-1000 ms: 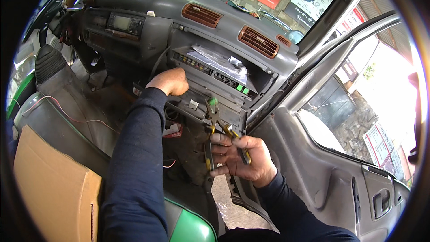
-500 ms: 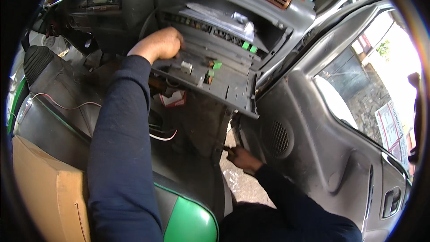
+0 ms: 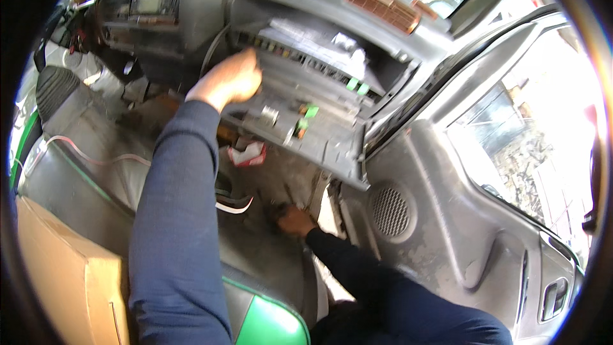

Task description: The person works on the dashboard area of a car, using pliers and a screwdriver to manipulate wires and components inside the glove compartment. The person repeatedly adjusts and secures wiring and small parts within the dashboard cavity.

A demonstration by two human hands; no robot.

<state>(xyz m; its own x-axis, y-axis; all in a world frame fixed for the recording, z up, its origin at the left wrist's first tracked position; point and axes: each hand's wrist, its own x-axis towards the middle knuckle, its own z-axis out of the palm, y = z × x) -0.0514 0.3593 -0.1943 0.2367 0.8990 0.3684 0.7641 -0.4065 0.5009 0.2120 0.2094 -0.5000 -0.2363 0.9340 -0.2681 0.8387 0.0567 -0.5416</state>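
Note:
My left hand (image 3: 235, 80) is closed over the left end of a lowered glove box lid (image 3: 332, 144), its knuckles up; whatever its fingers hold is hidden. Behind it, a row of fuses and connectors (image 3: 306, 61) runs along the lower edge of the open compartment. Two green-and-orange connectors (image 3: 301, 129) and a small white connector (image 3: 269, 115) lie on the lid. Low in the footwell, beside the seat's front edge, my right hand (image 3: 295, 220) is curled and smeared by motion. A thin dark shape seems to rise from its fingers, too blurred to name.
A cardboard box (image 3: 70, 268) stands at the left on the seat. Red and white wire (image 3: 96, 161) trails over the seat, and a red-and-white carton (image 3: 248, 153) lies under the lid. The open car door (image 3: 440, 217) bounds the right side.
My right hand has moved left, from the door gap into the footwell. My left hand stays closed at the lid, shifted slightly in the picture as the whole view tilts.

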